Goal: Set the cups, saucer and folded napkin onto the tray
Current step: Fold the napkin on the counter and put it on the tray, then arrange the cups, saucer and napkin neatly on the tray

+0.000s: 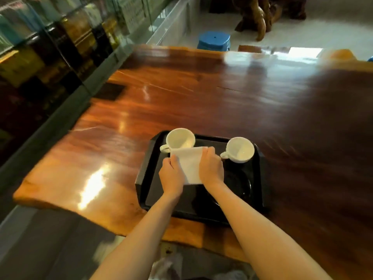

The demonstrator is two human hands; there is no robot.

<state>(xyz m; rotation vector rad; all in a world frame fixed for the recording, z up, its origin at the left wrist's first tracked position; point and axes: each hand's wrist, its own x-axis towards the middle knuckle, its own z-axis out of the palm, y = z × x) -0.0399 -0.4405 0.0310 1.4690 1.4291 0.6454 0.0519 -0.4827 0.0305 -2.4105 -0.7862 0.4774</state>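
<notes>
A black tray (145, 174) lies on the wooden table near its front edge. Two white cups stand in it: one (179, 139) at the far left corner, the other (240, 149) at the far right. A dark saucer (240, 182) lies in the tray's right half, hard to make out against the black. A folded white napkin (190, 166) is held over the tray's middle. My left hand (172, 175) grips its left edge and my right hand (211, 167) grips its right edge. The napkin's near corner looks to be touching the tray floor.
The glossy wooden table (201, 102) stretches far ahead and to the right. A glass display case (50, 47) runs along the left. Beyond the table's far edge stands a blue plastic stool (214, 42), with a carved dark wood piece (260, 15) behind it.
</notes>
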